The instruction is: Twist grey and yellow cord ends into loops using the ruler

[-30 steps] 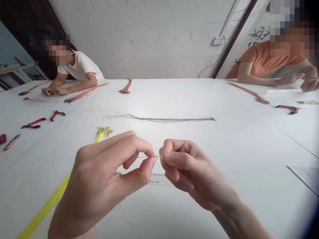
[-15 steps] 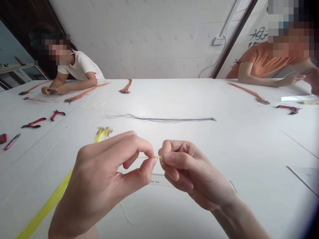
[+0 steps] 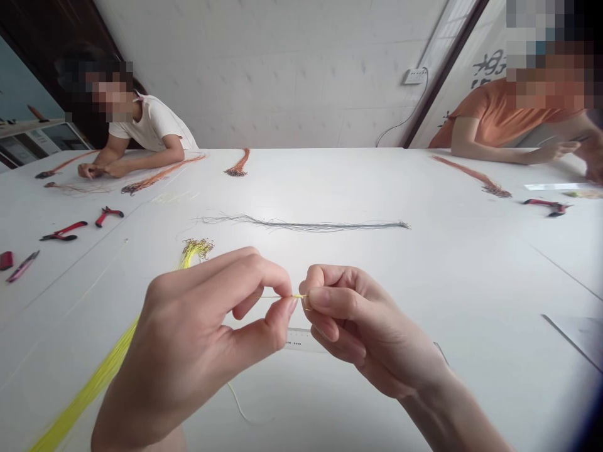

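Observation:
In front of me my left hand (image 3: 211, 326) pinches a thin yellow fishing line (image 3: 298, 296) between thumb and index finger. Close by on the right, my right hand (image 3: 348, 314) pinches a small fish hook (image 3: 308, 308); only a bit of its gold-coloured bend shows below the thumb. A short yellow wrapped stretch spans the gap between both sets of fingertips. Behind my left hand lies a bundle of yellow lines (image 3: 106, 370) with hooks clustered at its far end. A white ruler (image 3: 301, 339) is partly hidden under my hands.
A bundle of dark lines (image 3: 320, 226) stretches across the white table (image 3: 358, 188). Red-handled pliers (image 3: 66, 232) lie at left, another pair (image 3: 546, 206) at right. Orange bundles (image 3: 238, 164) lie farther back. One person (image 3: 155, 125) leans at far left, another (image 3: 490, 119) at far right.
My hands keep nearly the same pose and place, still pinching the line and hook. At far right, the person's hand and the pale strip beside it have shifted slightly.

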`<action>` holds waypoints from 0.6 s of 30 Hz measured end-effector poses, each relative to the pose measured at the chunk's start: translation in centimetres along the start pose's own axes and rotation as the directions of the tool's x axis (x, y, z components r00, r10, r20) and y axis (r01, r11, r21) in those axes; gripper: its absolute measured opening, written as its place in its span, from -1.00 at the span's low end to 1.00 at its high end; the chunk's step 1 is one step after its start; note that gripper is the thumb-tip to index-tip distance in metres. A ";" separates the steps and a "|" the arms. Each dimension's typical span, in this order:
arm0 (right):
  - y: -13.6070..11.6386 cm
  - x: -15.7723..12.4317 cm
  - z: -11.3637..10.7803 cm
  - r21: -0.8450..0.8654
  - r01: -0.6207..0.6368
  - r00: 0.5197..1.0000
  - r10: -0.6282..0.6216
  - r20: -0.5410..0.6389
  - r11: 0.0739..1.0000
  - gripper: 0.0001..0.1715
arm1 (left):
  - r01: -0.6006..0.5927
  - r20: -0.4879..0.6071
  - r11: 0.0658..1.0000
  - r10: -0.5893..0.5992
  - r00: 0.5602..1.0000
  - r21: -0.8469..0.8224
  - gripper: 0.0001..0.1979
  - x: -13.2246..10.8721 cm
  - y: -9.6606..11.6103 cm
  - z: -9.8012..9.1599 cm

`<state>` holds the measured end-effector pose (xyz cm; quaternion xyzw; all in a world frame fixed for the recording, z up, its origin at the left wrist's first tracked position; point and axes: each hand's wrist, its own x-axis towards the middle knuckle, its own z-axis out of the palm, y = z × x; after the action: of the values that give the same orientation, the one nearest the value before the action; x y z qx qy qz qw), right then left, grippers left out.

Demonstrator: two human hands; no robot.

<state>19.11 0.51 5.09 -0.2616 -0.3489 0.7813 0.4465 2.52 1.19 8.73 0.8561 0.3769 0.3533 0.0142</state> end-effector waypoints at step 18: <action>0.1 -0.3 0.0 -0.178 0.112 0.992 -0.121 -0.040 0.978 -0.74 | -0.008 0.017 1.000 0.009 1.000 -0.018 -0.86 0.0 -0.2 0.0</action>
<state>19.21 0.21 5.03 -0.2988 -0.4197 0.7133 0.4752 2.40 1.29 8.69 0.8605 0.3700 0.3493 0.0235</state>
